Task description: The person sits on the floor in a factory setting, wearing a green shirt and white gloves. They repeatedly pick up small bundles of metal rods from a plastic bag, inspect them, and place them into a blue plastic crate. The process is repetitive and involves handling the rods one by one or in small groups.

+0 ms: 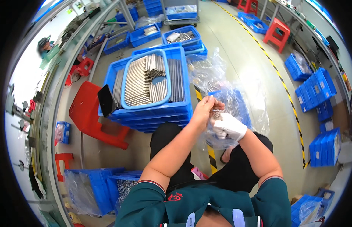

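Observation:
My bare left hand (204, 110) is closed, with thumb and fingertips pressed together; what it pinches is hidden. Against it, my right hand (229, 126), in a white glove, curls round shiny metal pieces (217, 115), too small and partly covered to name. Both hands are in front of a blue crate (242, 104) draped in clear plastic film (261, 113), with metal pieces under the film. To the left, a light-blue oval basket (126, 104) holds rows of slim metal rods (138, 85). It rests on a stack of blue crates (157, 117) with more rods along both sides.
A dark phone-like slab (106, 100) leans at the stack's left corner, beside a red plastic stool (83, 111). Blue bins (92, 189) stand at lower left, one with small metal parts. More blue crates (316, 90) line the right. Yellow-black tape (291, 102) marks the floor.

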{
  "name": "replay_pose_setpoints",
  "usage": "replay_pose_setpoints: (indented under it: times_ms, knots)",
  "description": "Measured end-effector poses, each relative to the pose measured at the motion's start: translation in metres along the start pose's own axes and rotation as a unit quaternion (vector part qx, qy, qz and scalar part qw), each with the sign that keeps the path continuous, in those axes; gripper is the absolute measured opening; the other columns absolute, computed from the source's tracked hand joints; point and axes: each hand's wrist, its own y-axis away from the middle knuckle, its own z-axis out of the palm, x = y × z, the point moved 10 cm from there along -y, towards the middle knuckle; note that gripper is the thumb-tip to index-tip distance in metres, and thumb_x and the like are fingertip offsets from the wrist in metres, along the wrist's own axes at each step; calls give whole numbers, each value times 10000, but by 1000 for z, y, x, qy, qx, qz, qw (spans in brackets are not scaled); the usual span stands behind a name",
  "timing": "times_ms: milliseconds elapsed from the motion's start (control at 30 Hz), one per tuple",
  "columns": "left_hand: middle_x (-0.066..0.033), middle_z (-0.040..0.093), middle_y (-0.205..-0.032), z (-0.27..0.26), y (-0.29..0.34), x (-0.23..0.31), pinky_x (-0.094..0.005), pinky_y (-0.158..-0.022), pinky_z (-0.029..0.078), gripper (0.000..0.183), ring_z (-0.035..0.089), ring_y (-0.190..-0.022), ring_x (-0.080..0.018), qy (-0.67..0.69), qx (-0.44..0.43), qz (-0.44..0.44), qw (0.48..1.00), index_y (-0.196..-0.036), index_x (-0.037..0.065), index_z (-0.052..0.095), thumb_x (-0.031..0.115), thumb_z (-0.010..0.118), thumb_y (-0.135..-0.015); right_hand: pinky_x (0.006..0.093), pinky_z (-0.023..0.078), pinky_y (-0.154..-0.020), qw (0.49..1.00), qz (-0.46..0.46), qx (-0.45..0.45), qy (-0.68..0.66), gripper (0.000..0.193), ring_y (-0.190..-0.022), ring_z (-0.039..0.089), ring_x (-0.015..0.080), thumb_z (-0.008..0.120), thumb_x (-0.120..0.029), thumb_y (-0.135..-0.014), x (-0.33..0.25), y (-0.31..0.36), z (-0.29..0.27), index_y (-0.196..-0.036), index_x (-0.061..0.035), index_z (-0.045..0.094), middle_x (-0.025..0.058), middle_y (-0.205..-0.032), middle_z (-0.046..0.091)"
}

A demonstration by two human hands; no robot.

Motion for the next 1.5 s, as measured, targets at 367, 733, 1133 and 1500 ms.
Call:
replay_pose_setpoints:
  times_ms: [367, 733, 1133, 1500]
  knots:
    - [-134, 617, -1066, 30, -11, -59, -412, -929, 477, 311, 605, -998, -256, 405, 27, -111, 907, -1108, 10, 569, 182, 344, -978, 230, 385, -479, 888, -347, 279, -117, 171, -537, 471, 88, 614, -183, -907, -81, 9, -29, -914, -48, 510, 4, -635, 499]
    - [-59, 625, -774, -17, -19, -45, -392, -552, 457, 269, 586, -614, -227, 126, 35, 27, 991, -882, 50, 555, 264, 417, -971, 221, 381, -469, 895, -298, 325, -61, 236, -475, 464, 89, 506, -258, -959, -70, 0, -35, -907, -35, 568, 19, -645, 539]
    - [-181, 549, -708, 14, 18, 68, -361, -600, 434, 246, 523, -626, -253, -503, 18, 199, 841, -892, -22, 543, 222, 567, -908, 199, 374, -386, 997, 71, -18, -36, 323, -414, 497, 101, 537, -346, -923, -6, 6, 13, -913, -33, 618, 69, -602, 598]
    - [-174, 586, -709, 11, 23, 78, -383, -606, 448, 256, 622, -688, -267, -514, 63, 176, 837, -937, -4, 510, 251, 492, -955, 193, 226, -392, 978, 50, -28, -200, 253, -446, 280, 42, 524, -281, -951, 13, -6, 24, -938, -29, 535, -21, -601, 405]
